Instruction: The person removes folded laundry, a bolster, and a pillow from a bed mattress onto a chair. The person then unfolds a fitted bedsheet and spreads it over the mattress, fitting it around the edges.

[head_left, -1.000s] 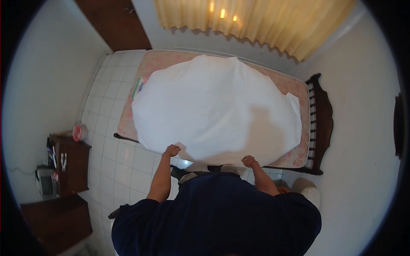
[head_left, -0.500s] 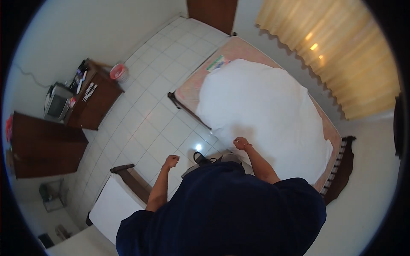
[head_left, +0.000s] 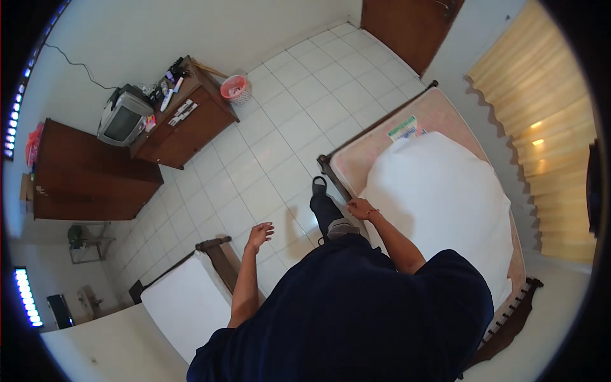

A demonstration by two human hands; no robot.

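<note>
A white sheet (head_left: 439, 197) lies loosely spread and puffed over a pink patterned mattress (head_left: 445, 108) on a dark wooden bed to my right. My right hand (head_left: 361, 209), with a thin band at the wrist, hangs by the bed's near side close to the sheet's edge. Its fingers are curled in, and nothing shows in them. Over the tiled floor, my left hand (head_left: 259, 235) is held out with the fingers loosely apart, holding nothing. One foot in a dark sandal (head_left: 319, 184) is forward near the bed's corner post (head_left: 324, 164).
A second bed (head_left: 191, 299) with a white cover stands at lower left. Against the left wall are a wooden cabinet (head_left: 89, 175), a television (head_left: 124, 118) and a desk (head_left: 191, 124). Beside the desk sits a waste basket (head_left: 235, 90). Tiled floor (head_left: 280, 134) runs to a brown door (head_left: 410, 32).
I have stepped forward along the bed toward its foot end, and the view has shifted. My right hand has moved from over the sheet to its edge. The left hand's fingers have spread.
</note>
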